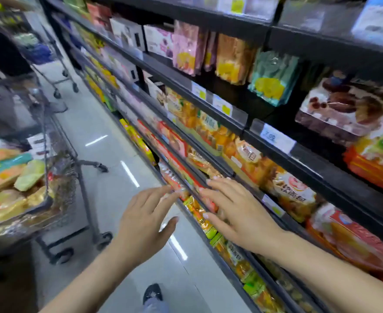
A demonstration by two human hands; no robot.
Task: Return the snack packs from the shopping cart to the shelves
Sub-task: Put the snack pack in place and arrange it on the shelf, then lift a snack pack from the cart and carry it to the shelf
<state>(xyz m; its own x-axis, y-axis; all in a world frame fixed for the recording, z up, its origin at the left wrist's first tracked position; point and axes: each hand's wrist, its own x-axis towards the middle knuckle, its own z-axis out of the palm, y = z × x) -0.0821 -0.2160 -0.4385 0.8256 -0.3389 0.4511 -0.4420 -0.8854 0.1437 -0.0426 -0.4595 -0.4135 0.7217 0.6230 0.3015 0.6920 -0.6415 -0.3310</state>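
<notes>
Both hands reach toward the lower tiers of the shelves [220, 123], which are dark metal rails with clear plastic price-label strips. The left hand [145, 220] has straight, spread fingers [163, 195]; their tips touch or nearly touch glossy crinkled snack packs [174, 184] at the rail edge, and motion blur prevents telling which. The right hand [233, 213] lies flat with extended fingers over the rail and the orange-yellow film packs behind it; it grips nothing.

The shopping cart [57, 168], a wire-mesh basket on a grey tubular frame with castors, stands to the left on a glossy light floor [109, 123]. It contains soft pillow-shaped packs [7, 168] in orange, teal, pale green and gold foil.

Upper shelf rows carry flat pouches and cartons; print on them is blurred. The cart's near side is cut off by the frame edge. A dark shoe [153, 292] is partly visible below.
</notes>
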